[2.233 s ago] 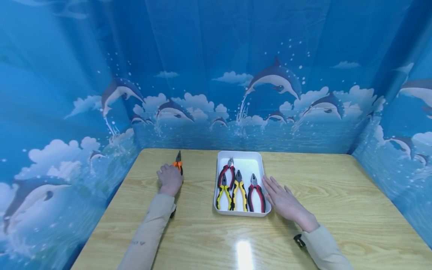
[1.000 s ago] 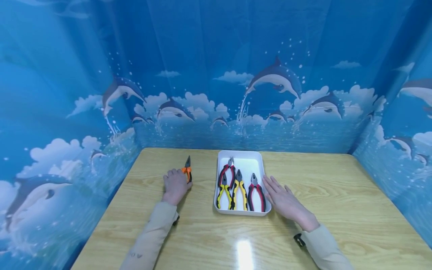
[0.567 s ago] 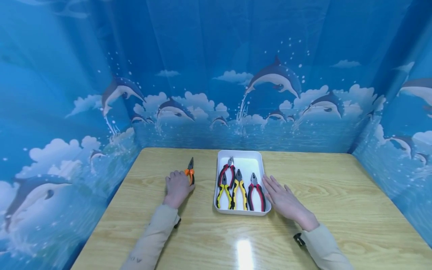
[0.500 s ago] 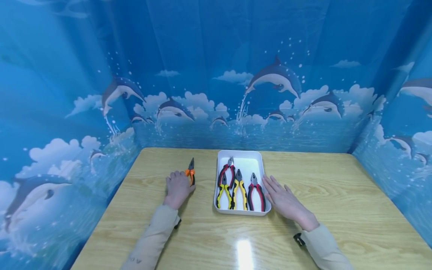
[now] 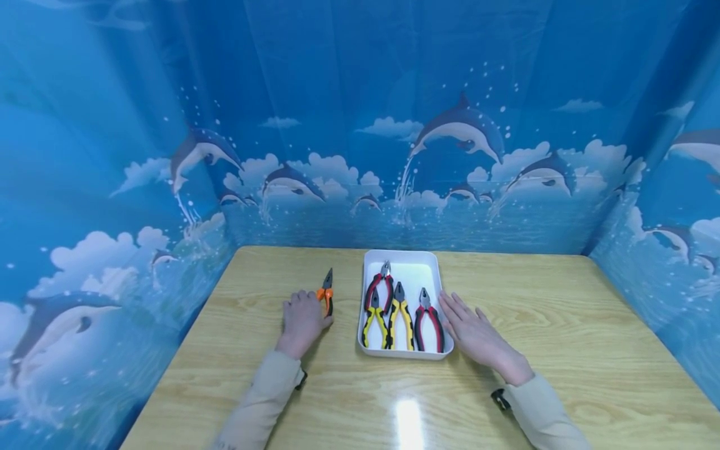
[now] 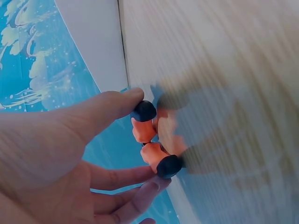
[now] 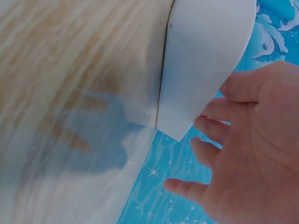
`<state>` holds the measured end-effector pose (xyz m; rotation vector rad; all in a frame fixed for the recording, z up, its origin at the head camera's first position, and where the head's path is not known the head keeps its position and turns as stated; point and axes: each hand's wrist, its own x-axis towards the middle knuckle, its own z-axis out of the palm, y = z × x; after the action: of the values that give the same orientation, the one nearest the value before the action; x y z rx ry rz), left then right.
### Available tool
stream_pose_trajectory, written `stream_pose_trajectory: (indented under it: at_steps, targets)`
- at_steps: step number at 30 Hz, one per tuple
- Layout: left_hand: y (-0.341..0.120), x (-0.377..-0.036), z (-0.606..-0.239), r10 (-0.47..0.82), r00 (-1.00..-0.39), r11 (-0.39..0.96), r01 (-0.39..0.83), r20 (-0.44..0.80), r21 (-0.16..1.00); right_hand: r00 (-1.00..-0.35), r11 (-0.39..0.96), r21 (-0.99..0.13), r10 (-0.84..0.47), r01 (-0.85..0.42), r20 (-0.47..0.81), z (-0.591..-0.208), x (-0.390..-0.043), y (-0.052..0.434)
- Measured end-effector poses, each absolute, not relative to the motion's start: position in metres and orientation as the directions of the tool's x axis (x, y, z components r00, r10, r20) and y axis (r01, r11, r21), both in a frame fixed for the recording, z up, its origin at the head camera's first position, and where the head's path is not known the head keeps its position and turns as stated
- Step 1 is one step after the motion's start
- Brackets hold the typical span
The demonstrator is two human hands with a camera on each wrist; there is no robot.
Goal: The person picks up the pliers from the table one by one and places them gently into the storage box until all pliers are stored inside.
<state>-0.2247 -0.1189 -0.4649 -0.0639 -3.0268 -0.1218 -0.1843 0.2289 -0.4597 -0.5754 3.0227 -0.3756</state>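
Note:
My left hand [image 5: 304, 317] pinches a pair of long-nose pliers [image 5: 328, 294] by the orange and black handles, left of the white tray. In the left wrist view the thumb is on one handle end and fingers on the other; the handle ends [image 6: 142, 131] face the camera, just over the wood. The pliers' nose points toward the back wall. Against the right side of the white tray [image 5: 402, 355], my right hand [image 5: 475, 331] has its fingers extended. In the right wrist view its fingertips touch or nearly touch the tray wall [image 7: 201, 56].
Inside the tray lie two red-and-black pliers [image 5: 418, 325] and two yellow-and-black pliers [image 5: 409, 322], noses toward the back. All stands on a wooden table [image 5: 540, 300]. A blue dolphin-print curtain [image 5: 360, 125] closes off the back and both sides.
My left hand has moved right and a little nearer, bringing the orange pliers from the table's far left toward the tray. The right hand and the tray have kept their places.

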Motion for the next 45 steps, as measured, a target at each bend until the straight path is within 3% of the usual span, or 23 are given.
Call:
stream_pose_trajectory:
  at_steps: [20, 33, 45]
  targets:
    - [-0.108, -0.2, -0.468, 0.067, -0.986, 0.994, 0.079, 0.15, 0.071, -0.929, 0.897, -0.257, -0.37, -0.36, 0.008, -0.46, -0.184, 0.23]
    - [-0.105, -0.189, -0.471, 0.098, -0.959, 0.992, 0.115, 0.265, 0.049, -0.924, 0.891, -0.258, -0.381, -0.375, 0.028, -0.459, -0.183, 0.231]
    - [-0.098, -0.199, -0.472, 0.052, -0.993, 0.998, 0.056, 0.104, 0.034, -0.924, 0.892, -0.255, -0.382, -0.374, 0.018, -0.459, -0.183, 0.231]
